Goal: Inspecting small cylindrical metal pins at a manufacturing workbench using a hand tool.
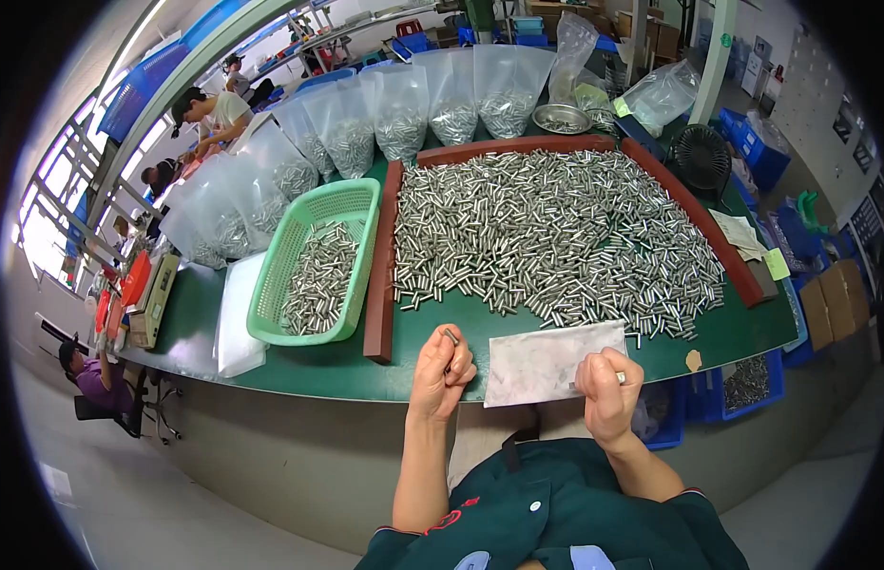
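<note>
My left hand (442,375) is closed above the table's front edge, with a small shiny metal pin (451,336) sticking up between thumb and fingers. To its right, my right hand (608,389) makes a fist over the right end of a smudged white cloth or sheet (529,366). A small pale bit shows at this fist, but the fingers hide most of what it holds. Beyond both hands spreads a wide heap of loose metal pins (547,233), bounded by reddish-brown bars (381,275) at the left, back and right.
Left of the heap, a light green basket (263,302) holds more pins. Clear bags (399,109) filled with pins line the back, near a metal bowl (562,119). A black fan (701,160) stands at right. Blue bins (754,389) sit below the green table (309,370). Other people work farther left.
</note>
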`<state>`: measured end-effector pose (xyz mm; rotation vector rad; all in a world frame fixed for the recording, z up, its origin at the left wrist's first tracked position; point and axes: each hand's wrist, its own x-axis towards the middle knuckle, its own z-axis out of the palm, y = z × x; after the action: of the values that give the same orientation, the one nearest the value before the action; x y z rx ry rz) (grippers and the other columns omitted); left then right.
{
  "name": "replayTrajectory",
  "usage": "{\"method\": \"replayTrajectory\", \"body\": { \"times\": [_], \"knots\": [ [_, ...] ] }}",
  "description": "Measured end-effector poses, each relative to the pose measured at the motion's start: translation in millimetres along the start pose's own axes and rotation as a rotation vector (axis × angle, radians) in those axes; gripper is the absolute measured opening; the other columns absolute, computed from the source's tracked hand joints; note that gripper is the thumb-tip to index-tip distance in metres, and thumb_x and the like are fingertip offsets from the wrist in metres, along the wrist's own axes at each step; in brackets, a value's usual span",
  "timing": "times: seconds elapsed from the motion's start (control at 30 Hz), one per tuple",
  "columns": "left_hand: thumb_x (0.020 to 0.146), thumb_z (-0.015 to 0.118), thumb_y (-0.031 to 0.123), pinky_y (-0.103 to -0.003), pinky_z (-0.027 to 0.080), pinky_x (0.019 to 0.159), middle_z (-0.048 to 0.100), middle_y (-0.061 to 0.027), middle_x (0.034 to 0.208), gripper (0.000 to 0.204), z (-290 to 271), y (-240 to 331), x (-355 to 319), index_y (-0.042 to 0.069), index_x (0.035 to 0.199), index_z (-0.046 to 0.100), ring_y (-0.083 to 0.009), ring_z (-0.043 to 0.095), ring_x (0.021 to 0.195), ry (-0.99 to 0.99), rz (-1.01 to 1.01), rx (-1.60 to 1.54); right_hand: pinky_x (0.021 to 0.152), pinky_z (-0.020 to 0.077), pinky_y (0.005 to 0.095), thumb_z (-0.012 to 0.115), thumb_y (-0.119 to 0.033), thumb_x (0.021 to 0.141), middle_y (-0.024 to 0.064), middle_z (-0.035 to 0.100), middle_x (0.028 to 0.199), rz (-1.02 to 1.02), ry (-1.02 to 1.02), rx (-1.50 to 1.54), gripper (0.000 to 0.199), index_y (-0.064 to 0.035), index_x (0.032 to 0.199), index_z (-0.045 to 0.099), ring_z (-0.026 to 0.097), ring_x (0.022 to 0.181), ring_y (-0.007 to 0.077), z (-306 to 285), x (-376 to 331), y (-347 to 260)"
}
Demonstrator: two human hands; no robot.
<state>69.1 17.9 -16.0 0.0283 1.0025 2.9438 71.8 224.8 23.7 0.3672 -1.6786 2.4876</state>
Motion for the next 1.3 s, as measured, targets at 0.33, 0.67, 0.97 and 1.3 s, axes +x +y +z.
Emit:
{"method": "replayTrajectory", "body": {
  "times": [0.33, 0.67, 0.97, 1.3],
  "knots": [
    [0.089, 0.042, 0.020, -0.018, 0.020, 0.040, 0.037, 0.0023, 0.055, 0.014, -2.0, 1.4, 1.3, 0.008, 0.090, 0.049, -0.0035, 0.024, 0.042, -0.026, 0.039, 0.001, 0.040, 0.0182, 0.0241, 0.041, -0.005, 0.084, -0.0030, 0.028, 0.046, -0.084, -0.007, -0.131, 0.032, -0.0063, 0.055, 0.028, 0.022, 0.042, 0.0054, -5.2, 8.1, 29.1],
    [0.089, 0.043, 0.020, -0.017, 0.020, 0.040, 0.038, 0.0020, 0.057, 0.014, -3.9, 0.0, 2.4, 0.007, 0.090, 0.049, -0.0032, 0.025, 0.042, -0.047, 0.043, 0.015, 0.040, 0.0171, 0.0235, 0.044, -0.006, 0.084, -0.0042, 0.027, 0.048, -0.142, -0.046, -0.153, 0.033, -0.0065, 0.055, 0.027, 0.022, 0.043, 0.0043, 1.0, 5.7, 28.4],
    [0.088, 0.045, 0.019, -0.017, 0.021, 0.040, 0.039, 0.0015, 0.057, 0.013, -2.5, -1.9, -2.7, 0.006, 0.092, 0.048, -0.0032, 0.025, 0.043, -0.032, -0.003, 0.069, 0.040, 0.0171, 0.0235, 0.043, -0.005, 0.084, -0.0037, 0.027, 0.048, -0.095, -0.064, -0.098, 0.032, -0.0057, 0.055, 0.028, 0.022, 0.044, 0.0044, -7.2, 2.6, 26.1],
    [0.077, 0.057, 0.005, -0.020, 0.026, 0.043, 0.041, 0.0042, 0.052, 0.008, 26.6, -6.1, -7.8, -0.001, 0.081, 0.056, -0.0026, 0.033, 0.048, 0.274, 0.192, 1.232, 0.041, 0.0169, 0.0235, 0.040, -0.003, 0.083, -0.0032, 0.025, 0.049, 0.024, -0.115, 0.297, 0.031, -0.0063, 0.056, 0.025, 0.021, 0.044, 0.0050, -6.8, 22.6, 1.9]
  ]
}}
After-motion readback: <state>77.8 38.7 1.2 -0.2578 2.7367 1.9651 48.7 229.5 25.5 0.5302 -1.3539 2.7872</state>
